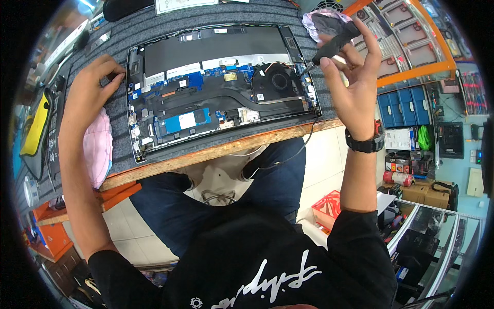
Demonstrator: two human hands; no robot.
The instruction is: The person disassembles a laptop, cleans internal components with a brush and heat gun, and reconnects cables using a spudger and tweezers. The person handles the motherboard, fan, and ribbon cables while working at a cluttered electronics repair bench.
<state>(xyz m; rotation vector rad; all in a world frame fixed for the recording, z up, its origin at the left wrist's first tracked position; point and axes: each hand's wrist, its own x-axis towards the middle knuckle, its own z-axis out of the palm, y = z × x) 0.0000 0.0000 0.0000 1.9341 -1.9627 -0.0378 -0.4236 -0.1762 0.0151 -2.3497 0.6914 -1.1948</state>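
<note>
An opened laptop [221, 98] lies with its inside up, showing a black battery [185, 51], a round fan [280, 81] and a blue-labelled card [186, 121]. My right hand [355, 87] grips a black screwdriver [337, 42] between thumb and fingers, some of them raised. Its thin shaft slants down to the laptop's right side by the fan; whether the tip touches a screw I cannot tell. At the laptop's left edge rests my left hand [95, 80], fingers curled and thumb tip against them. Anything between those fingertips is hidden.
Beneath the laptop is a ribbed grey mat [113, 46] on a wood-edged table [221, 152]. Pink cloth [98, 147] lies under my left forearm; another cloth [324, 23] sits at the far right. An orange-framed case [417, 77] stands to the right. A dark cable [296, 152] hangs past the front edge.
</note>
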